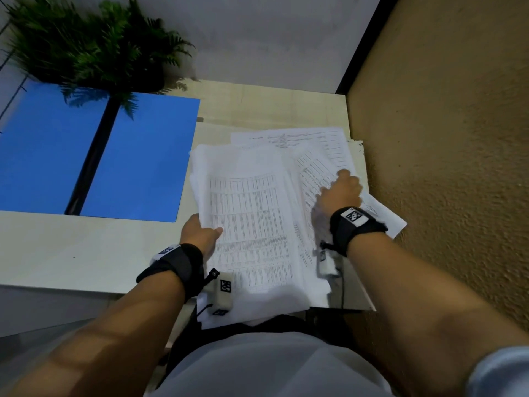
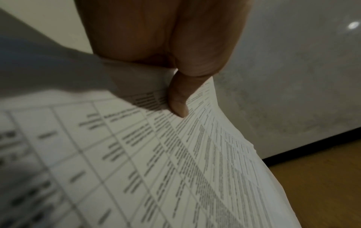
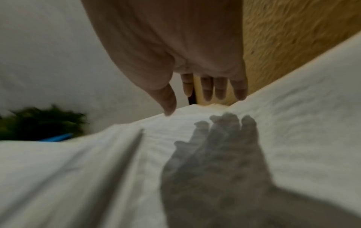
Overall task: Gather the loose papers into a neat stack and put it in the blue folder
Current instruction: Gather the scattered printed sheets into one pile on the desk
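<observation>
The blue folder [image 1: 143,156] lies open and flat at the desk's left, a black spine down its middle. A loose pile of printed papers [image 1: 257,224] sprawls to its right, some sheets fanned toward the wall. My left hand [image 1: 203,233] grips the left edge of the top bundle, thumb on the printed table and fingers hidden underneath. The left wrist view shows that thumb [image 2: 177,98] pinching the sheets [image 2: 156,169]. Over the fanned sheets on the right is my right hand [image 1: 342,190], open. In the right wrist view its fingers [image 3: 218,89] are straight and the thumb touches the paper [image 3: 97,169].
A potted fern [image 1: 94,44] stands at the back left, its fronds hanging over the folder. A textured tan wall [image 1: 443,138] runs close along the papers' right side. The pale desk [image 1: 71,253] has bare surface in front of the folder. Some sheets overhang the front edge.
</observation>
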Motion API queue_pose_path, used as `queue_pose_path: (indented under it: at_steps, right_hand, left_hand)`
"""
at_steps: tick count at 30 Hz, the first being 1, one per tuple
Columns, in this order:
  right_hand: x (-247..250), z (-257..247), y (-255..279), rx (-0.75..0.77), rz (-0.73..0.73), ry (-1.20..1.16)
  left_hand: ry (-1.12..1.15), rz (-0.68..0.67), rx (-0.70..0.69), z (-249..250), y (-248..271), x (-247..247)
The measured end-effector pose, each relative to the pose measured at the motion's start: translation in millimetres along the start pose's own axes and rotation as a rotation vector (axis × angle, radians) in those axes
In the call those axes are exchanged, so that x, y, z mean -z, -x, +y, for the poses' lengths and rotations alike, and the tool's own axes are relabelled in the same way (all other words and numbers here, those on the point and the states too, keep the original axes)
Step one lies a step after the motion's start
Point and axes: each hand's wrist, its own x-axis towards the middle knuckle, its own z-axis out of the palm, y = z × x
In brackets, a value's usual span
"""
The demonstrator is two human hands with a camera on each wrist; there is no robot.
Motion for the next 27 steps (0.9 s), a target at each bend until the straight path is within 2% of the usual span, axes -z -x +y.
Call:
queue_pose_path:
  at_steps: [1, 3, 6, 9, 13, 15, 18, 20, 23, 25, 26, 27]
  right_hand:
    - [8, 9, -11, -0.032, -0.008, 0.067]
    - [18, 26, -24, -0.065, -0.123, 0.106]
    - [17, 40, -22, -0.081, -0.256, 0.184]
    - [11, 41, -15, -0.121, -0.254, 0.204]
    - [10, 38, -16, -0.015, -0.238, 0.43]
    - [10, 35, -12, 0.023, -0.254, 0.36]
    - [18, 34, -4, 0.049, -0.263, -0.015]
    - [36, 26, 3, 0.079, -0.139, -0.129]
    - [77, 5, 23, 0.122, 0.247, -0.21]
    - [107, -11, 41, 0.217, 0.481, -0.346]
    - [117, -18, 48, 0.264, 0.531, -0.417]
    - [125, -24, 53, 0.288, 0.515, -0.473]
  left_hand:
    - [0.011, -0.001, 0.009, -1, -2, 2]
    - [0.014, -0.001, 0.009, -1, -7, 4]
    - [0.03, -0.002, 0.029, 6, -6, 4]
    - [0.028, 0.015, 0.046, 9, -6, 3]
    - [-0.025, 0.01, 0.04, 11, -3, 1]
    - [-0.032, -0.001, 0.047, 11, -2, 0]
    - [-0.041, -0.005, 0.035, 16, 2, 0]
    - [-0.086, -0.016, 0.024, 18, 4, 1]
    - [-0.096, -0.043, 0.025, 15, 2, 3]
    - [-0.022, -0.092, 0.024, -12, -29, 4]
    - [0.002, -0.113, 0.022, -19, -37, 4]
    - [0.033, -0.14, 0.019, -19, -34, 5]
